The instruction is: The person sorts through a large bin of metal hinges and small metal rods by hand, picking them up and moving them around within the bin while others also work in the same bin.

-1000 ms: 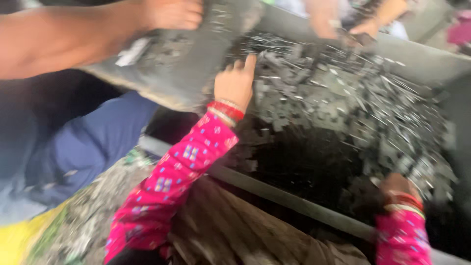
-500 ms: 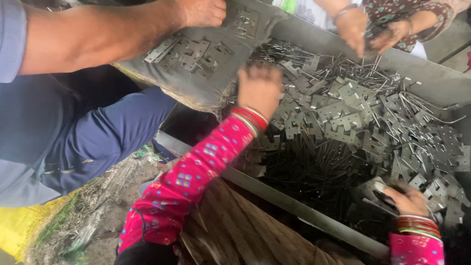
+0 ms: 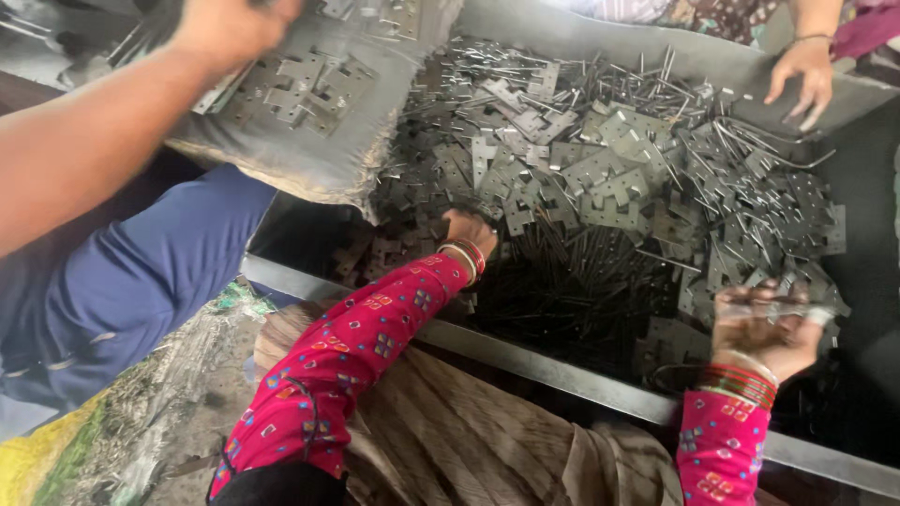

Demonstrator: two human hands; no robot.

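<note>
A grey sack (image 3: 309, 122) of flat plates tips in from 11 o'clock, held by another person's arm (image 3: 103, 141), while a co-worker's hand (image 3: 804, 75) reaches in at 1 o'clock. My left hand (image 3: 466, 230) digs, fingers curled, into the metal plates (image 3: 600, 178) heaped in the trough (image 3: 525, 361); my right hand (image 3: 764, 323), at 4 o'clock, grips a bundle of thin rods (image 3: 778, 306).
</note>
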